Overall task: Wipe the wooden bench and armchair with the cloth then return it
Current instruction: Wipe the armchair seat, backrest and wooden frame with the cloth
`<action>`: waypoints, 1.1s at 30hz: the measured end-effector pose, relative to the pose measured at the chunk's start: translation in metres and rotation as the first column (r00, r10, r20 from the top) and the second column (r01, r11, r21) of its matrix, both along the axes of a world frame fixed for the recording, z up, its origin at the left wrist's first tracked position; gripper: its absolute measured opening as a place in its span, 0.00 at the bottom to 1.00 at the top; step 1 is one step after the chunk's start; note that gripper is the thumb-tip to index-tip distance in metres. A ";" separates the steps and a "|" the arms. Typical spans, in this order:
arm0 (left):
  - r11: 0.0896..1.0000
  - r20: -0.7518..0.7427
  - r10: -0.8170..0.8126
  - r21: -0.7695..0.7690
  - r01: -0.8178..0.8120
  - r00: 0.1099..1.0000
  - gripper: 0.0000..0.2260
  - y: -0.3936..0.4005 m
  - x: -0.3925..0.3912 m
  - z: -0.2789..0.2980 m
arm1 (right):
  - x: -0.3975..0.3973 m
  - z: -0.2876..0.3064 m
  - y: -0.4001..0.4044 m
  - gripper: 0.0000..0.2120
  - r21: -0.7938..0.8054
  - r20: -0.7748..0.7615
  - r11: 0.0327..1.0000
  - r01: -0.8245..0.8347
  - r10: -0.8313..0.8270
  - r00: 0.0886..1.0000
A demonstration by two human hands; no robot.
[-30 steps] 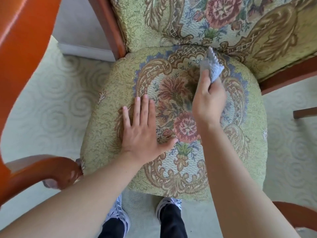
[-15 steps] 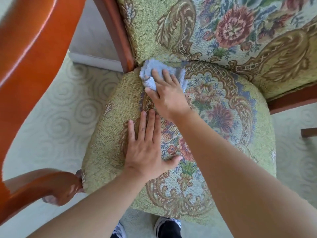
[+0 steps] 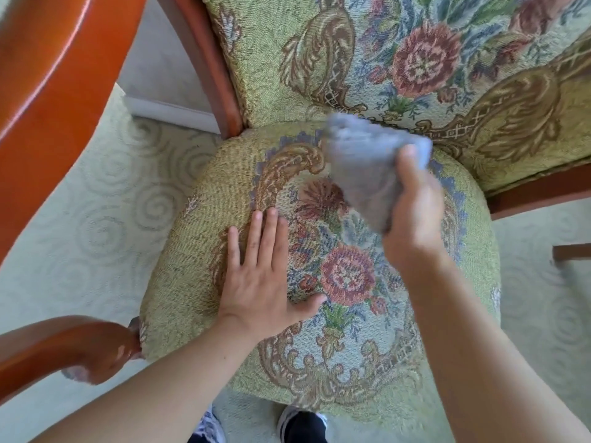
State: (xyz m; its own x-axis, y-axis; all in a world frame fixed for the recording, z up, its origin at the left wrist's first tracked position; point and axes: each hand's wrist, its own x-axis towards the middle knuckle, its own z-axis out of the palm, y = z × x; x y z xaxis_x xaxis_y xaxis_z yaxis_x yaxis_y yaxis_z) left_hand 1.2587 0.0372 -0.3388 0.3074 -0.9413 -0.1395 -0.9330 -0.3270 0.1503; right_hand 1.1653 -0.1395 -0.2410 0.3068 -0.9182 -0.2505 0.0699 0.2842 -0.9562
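- Armchair seat (image 3: pixel 425 356): floral tapestry, orange-brown wooden frame, pale swirl-patterned carpet (image 3: pixel 105 225) beneath.
- Left hand (image 3: pixel 259 279): fingers flat, extended, palm resting on the seat, holding nothing.
- Right hand (image 3: pixel 412 215): closed round blurred grey-blue cloth (image 3: pixel 364 167), over rear of seat.

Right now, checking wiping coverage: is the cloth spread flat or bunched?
Bunched: the cloth is gathered in the right hand, blurred.

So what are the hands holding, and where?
The right hand grips a blurred grey-blue cloth by its lower end; the left hand holds nothing.
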 end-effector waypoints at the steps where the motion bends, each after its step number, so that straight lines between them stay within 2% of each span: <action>1: 1.000 -0.002 0.001 0.002 -0.001 1.000 0.56 0.000 0.000 0.000 | -0.013 0.003 -0.005 0.17 -0.070 -0.050 0.989 0.132 -0.135 0.990; 3: 1.000 -0.006 0.005 0.003 -0.005 1.000 0.56 0.002 -0.001 -0.001 | -0.037 0.003 -0.019 0.18 -0.286 -0.255 0.910 0.299 -0.373 0.892; 4: 1.000 -0.005 0.007 0.005 -0.007 1.000 0.56 0.002 -0.001 -0.002 | -0.048 0.000 -0.028 0.19 -0.417 -0.408 0.868 0.270 -0.445 0.797; 5: 1.000 -0.003 0.008 0.011 -0.008 1.000 0.56 0.001 0.000 -0.002 | -0.057 -0.009 -0.035 0.20 -0.502 -0.558 0.847 0.173 -0.471 0.684; 6: 1.000 -0.002 0.007 0.016 -0.007 1.000 0.56 0.001 0.000 -0.002 | -0.064 -0.020 -0.039 0.21 -0.507 -0.693 0.860 0.051 -0.442 0.570; 8: 1.000 0.006 0.003 0.021 -0.003 1.000 0.55 0.000 -0.001 -0.002 | -0.069 -0.045 -0.040 0.26 -0.320 -0.891 0.933 -0.165 -0.236 0.388; 10: 1.000 0.011 0.005 0.030 -0.005 1.000 0.56 0.000 -0.001 -0.003 | -0.064 -0.065 -0.031 0.27 -0.182 -0.939 0.941 -0.284 -0.080 0.335; 13: 0.999 0.024 -0.001 0.043 0.000 1.000 0.56 0.000 -0.002 -0.003 | -0.056 -0.072 -0.016 0.28 -0.220 -0.914 0.932 -0.289 -0.093 0.395; 17: 0.998 0.032 0.008 0.059 -0.010 0.999 0.56 -0.001 -0.002 -0.003 | -0.071 -0.072 0.029 0.25 -0.287 -0.888 0.834 -0.471 -0.047 0.457; 20: 0.997 0.035 0.012 0.076 -0.014 0.999 0.56 0.000 -0.002 -0.002 | -0.086 -0.075 0.077 0.24 -0.279 -0.881 0.778 -0.563 0.026 0.472; 24: 0.995 0.038 0.005 0.100 -0.009 0.999 0.56 0.000 -0.002 0.000 | -0.101 -0.067 0.127 0.23 -0.255 -0.848 0.783 -0.568 0.101 0.520; 26: 0.995 0.033 0.006 0.099 -0.009 0.999 0.56 -0.001 -0.001 0.000 | -0.107 -0.059 0.152 0.24 -0.207 -0.820 0.822 -0.530 0.150 0.553; 27: 0.995 0.031 0.010 0.095 -0.013 0.999 0.57 0.000 -0.001 0.000 | -0.109 -0.053 0.163 0.24 -0.142 -0.778 0.885 -0.444 0.177 0.602; 28: 0.996 0.028 0.017 0.087 -0.020 0.999 0.57 0.000 -0.001 -0.001 | -0.110 -0.046 0.171 0.23 -0.062 -0.688 0.954 -0.293 0.172 0.705; 29: 0.997 0.021 0.024 0.072 -0.025 0.999 0.57 0.001 -0.001 -0.002 | -0.109 -0.035 0.173 0.22 0.040 -0.533 0.993 -0.108 0.112 0.839; 30: 0.998 0.015 0.026 0.060 -0.027 1.000 0.57 0.001 0.000 -0.002 | -0.109 -0.026 0.169 0.22 0.124 -0.396 0.989 0.078 -0.023 0.918; 31: 0.998 0.010 0.023 0.058 -0.024 1.000 0.57 0.000 0.000 -0.002 | -0.111 -0.018 0.161 0.23 0.169 -0.308 0.957 0.235 -0.175 0.935; 33: 0.998 0.007 0.016 0.068 -0.017 1.000 0.57 0.000 0.000 -0.002 | -0.119 -0.009 0.139 0.17 0.155 -0.221 0.861 0.484 -0.447 0.867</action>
